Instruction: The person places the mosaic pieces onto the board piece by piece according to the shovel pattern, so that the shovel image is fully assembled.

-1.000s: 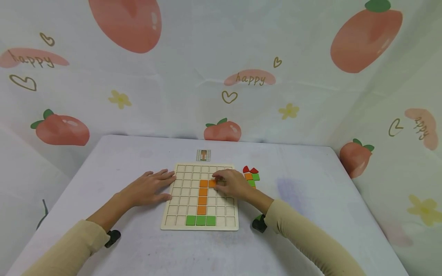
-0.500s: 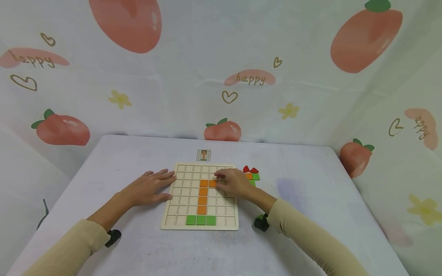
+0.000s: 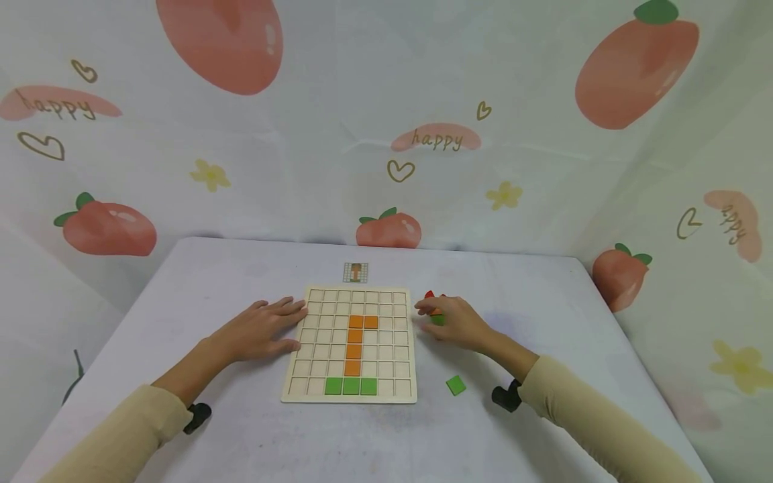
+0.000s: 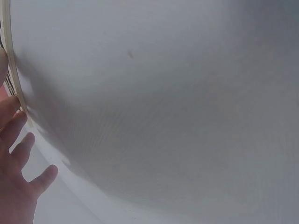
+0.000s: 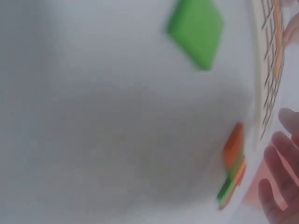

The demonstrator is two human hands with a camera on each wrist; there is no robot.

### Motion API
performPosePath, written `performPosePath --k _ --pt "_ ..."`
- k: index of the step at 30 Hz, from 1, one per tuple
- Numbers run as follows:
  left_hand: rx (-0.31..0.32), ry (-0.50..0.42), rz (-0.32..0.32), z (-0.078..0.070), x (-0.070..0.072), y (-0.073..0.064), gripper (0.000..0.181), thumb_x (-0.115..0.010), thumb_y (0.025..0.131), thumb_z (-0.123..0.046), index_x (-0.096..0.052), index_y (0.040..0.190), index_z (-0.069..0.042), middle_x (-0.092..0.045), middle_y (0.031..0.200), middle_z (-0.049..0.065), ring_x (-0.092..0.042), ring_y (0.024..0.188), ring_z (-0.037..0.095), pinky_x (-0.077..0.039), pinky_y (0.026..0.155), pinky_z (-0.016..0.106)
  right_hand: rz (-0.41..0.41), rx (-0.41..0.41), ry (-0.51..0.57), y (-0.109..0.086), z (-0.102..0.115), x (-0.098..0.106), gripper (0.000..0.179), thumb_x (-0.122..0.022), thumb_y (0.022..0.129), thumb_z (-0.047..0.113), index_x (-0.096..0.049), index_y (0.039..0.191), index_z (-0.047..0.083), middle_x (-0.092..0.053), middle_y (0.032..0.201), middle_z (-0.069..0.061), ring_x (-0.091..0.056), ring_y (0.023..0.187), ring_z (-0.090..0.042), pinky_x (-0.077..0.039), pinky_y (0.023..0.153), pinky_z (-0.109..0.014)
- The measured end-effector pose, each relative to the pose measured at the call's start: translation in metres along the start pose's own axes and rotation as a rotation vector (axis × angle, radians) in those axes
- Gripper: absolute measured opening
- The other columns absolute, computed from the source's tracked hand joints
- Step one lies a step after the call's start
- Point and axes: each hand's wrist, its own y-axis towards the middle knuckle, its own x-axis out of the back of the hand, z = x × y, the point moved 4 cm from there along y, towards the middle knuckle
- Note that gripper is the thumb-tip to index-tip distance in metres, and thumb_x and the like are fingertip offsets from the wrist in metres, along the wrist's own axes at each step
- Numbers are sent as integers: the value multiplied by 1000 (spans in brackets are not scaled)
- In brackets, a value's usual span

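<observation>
A pale wooden grid board [image 3: 392, 352] lies on the table. Orange square tiles [image 3: 354, 351] form a column in it with one more tile beside the top. Below them, a row of green tiles [image 3: 351, 386] fills front cells. My left hand [image 3: 260, 330] rests with spread fingers against the board's left edge; the left wrist view shows its fingertips [image 4: 16, 119] there too. Right of the board, my right hand [image 3: 459, 324] is over loose tiles, partly hiding them. Its fingers are relaxed and nothing shows between them. Red pieces [image 3: 429, 294] and a green tile [image 3: 437, 320] peek out around it.
A single green tile [image 3: 455, 385] lies apart, nearer the front right. Behind the board sits a small picture card [image 3: 355, 272] with a gridded pattern. A fruit-printed cloth [image 3: 302, 194] hangs behind the table. The right wrist view shows an orange tile [image 5: 233, 145] near the right hand.
My right hand has left the second orange tile of the upper row and moved right, off the board to the loose tiles. The lone green tile is now uncovered. My left hand stays put.
</observation>
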Motion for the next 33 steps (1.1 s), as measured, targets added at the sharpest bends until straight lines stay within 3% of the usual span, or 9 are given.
performPosePath --k 5,15,21,33 --pt "-2 9 -4 0 0 0 70 -60 95 -52 -51 145 -5 -48 150 13 -44 137 39 -39 100 64 -35 4 38 -19 -15 8 41 -82 83 12 -69 121 4 -75 102 -1 -69 98 -19 -51 92 -49" --pt "1 8 -2 -2 1 0 69 -61 94 -51 -51 145 -4 -48 150 14 -44 137 40 -40 99 62 -58 -5 8 -44 -38 11 38 -82 82 9 -70 117 3 -75 100 0 -69 94 -19 -54 88 -45" --pt "3 9 -4 -2 1 0 69 -62 94 -50 -51 145 -4 -48 150 14 -44 137 40 -40 100 63 -71 9 18 -49 -41 7 39 -83 81 11 -70 116 2 -75 99 0 -69 92 -17 -56 85 -41" --pt "-6 8 -6 -3 3 0 68 -61 95 -50 -51 145 -5 -48 150 13 -44 137 39 -40 99 62 -83 -61 23 -47 -38 -1 41 -85 79 14 -70 117 4 -74 99 2 -67 94 -16 -54 89 -41"
